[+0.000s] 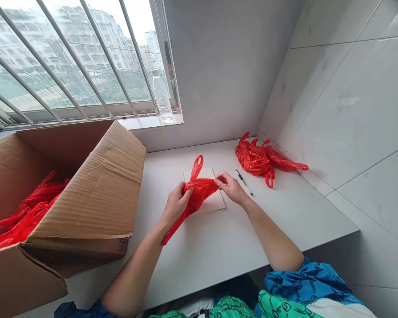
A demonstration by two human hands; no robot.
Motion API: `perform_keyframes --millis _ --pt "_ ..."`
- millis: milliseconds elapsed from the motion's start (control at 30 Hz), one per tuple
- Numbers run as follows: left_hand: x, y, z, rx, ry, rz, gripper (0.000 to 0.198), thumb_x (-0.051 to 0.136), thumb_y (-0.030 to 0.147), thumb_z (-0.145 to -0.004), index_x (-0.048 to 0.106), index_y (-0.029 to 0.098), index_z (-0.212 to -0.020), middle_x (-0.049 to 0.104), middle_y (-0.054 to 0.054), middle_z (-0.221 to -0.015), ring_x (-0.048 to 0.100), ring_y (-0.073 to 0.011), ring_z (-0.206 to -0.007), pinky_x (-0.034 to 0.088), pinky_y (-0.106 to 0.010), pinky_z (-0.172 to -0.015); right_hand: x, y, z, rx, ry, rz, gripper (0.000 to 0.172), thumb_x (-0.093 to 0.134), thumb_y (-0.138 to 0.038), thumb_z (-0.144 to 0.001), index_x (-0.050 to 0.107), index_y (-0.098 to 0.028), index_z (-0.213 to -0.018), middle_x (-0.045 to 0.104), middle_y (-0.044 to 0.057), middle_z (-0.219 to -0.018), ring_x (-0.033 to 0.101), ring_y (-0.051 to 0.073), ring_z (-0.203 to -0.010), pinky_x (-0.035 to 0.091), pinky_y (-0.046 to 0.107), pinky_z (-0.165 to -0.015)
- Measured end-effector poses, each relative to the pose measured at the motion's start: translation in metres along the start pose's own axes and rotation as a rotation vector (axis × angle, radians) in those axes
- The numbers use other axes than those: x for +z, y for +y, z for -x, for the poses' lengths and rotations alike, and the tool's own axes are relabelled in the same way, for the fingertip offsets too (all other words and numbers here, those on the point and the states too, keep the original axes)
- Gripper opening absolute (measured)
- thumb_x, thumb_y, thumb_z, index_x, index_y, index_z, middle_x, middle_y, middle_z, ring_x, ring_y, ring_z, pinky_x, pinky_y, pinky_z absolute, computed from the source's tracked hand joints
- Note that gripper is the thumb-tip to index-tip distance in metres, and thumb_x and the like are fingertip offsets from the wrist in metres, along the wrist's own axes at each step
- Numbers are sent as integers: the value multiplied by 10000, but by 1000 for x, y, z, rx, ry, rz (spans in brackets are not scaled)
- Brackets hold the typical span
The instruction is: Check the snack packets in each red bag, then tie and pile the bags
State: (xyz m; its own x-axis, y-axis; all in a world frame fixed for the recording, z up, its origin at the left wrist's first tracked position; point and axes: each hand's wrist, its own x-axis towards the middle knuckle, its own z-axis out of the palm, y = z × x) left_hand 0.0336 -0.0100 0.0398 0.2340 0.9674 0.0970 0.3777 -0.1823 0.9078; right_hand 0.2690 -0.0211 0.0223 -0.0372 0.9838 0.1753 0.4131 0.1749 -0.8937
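Both my hands hold one red plastic bag (pixel 199 192) just above the white counter (pixel 219 238). My left hand (pixel 176 204) is closed round the bag's left part, and a red tail hangs down from it toward me. My right hand (pixel 230 186) pinches the bag's right end. One bag handle loops upward between the hands. Under the bag lies a pale square sheet (pixel 214 201). A black and white pen (pixel 243 181) rests just right of my right hand.
A large open cardboard box (pixel 86 207) stands at the left with several red bags (pixel 23 214) inside. A heap of red bags (pixel 262 159) lies at the back right by the tiled wall. A clear water bottle (pixel 161 95) stands on the barred window's sill.
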Motion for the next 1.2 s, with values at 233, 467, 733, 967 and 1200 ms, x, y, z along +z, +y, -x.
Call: perform_keyframes --millis 233,467,733,967,1200 --pt "-6 22 1 -170 -78 590 341 648 494 -861 626 180 -993 677 -31 -901 631 -140 -740 498 -233 -656 31 -21 10 165 -362 -656 530 576 -552 -908 538 -245 -1339 638 92 -1318 650 221 -1128 556 368 -898" --pt "-12 -2 -3 -163 5 650 328 727 451 -813 631 166 -943 689 -34 -897 648 -135 -735 508 -225 -647 44 -9 8 270 -273 -876 392 733 -471 -822 707 -153 -1050 742 74 -1011 699 198 -931 550 331 -890" --pt "-18 -18 -7 -217 -22 741 367 795 428 -761 670 155 -971 713 -35 -910 664 -136 -758 529 -223 -697 33 -20 8 276 -357 -892 473 771 -403 -796 652 -180 -1196 703 92 -1190 682 226 -1051 536 368 -950" --pt "-20 -28 -10 -301 -44 818 384 783 388 -788 685 151 -1074 735 -82 -997 697 -192 -843 557 -256 -757 30 -21 8 234 -383 -852 551 812 -282 -753 602 -218 -1258 678 81 -1240 648 247 -1134 506 389 -997" --pt "-21 -20 -4 -267 -229 1002 282 683 329 -882 664 159 -1107 717 -67 -990 683 -172 -851 559 -245 -742 29 -12 6 244 -317 -923 426 687 -274 -804 595 -235 -1218 688 59 -1165 686 207 -938 573 330 -804"
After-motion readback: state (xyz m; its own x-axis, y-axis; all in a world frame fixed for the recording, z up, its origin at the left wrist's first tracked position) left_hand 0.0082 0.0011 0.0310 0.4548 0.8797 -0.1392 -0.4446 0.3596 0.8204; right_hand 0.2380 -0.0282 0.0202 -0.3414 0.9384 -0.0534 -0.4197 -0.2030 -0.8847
